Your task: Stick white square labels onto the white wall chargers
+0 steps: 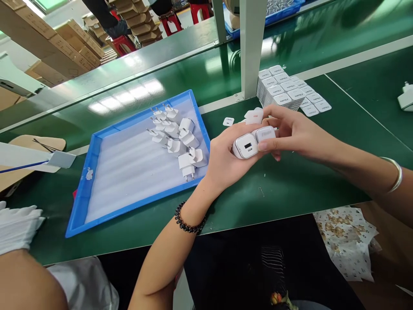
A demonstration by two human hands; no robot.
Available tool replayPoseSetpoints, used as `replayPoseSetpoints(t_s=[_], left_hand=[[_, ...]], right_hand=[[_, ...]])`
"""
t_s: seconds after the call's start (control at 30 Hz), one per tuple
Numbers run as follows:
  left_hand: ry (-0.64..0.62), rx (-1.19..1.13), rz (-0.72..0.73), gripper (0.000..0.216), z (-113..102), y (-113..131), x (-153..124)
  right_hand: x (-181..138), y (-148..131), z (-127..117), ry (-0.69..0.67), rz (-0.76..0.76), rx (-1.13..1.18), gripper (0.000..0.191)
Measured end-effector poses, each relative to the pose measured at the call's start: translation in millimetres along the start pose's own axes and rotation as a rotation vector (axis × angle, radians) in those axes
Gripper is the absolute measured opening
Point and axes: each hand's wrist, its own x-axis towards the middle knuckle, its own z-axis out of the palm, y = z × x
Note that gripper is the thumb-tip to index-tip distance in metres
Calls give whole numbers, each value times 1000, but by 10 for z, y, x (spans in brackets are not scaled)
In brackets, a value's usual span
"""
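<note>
In front of me, over the bench, my left hand (226, 155) is closed around a white USB wall charger (245, 147), its port face turned towards me. Right against it sits a second white charger (266, 134) with faint grey lettering. My right hand (290, 131) pinches that one, thumb on its near edge. Just behind my fingers shows a whitish translucent tab (254, 115); whether my right fingers touch it I cannot tell. To the left, several white plug chargers (176, 146) lie in a blue-rimmed tray (138, 201).
Stacks of printed white cards (280, 88) stand beside a pale post (251, 51). One loose card (228, 122) lies nearby. Another charger (406, 97) is at far right. A co-worker's white-gloved hand (19, 226) rests at left. Patterned sheets (346, 241) hang below the bench edge.
</note>
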Motion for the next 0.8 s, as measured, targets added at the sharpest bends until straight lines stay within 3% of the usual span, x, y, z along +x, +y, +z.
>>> replayPoseSetpoints(t_s=[0.2,0.43,0.63,0.8], left_hand=[[-29,71,116,29,27,-71,-41],[-38,-65,-43,39,-23,-61,-29],[-34,-152,-24,32,20,-85,-48],[-54,-240,-117,39,-12,-138,-26]], right_hand=[[-33,-22,21,-4,-16,120,29],[-6,-72,-97,-144,27,126,33],[9,-4,-5,-24,25,103,43],[27,26,-19,-68,-28,96,41]])
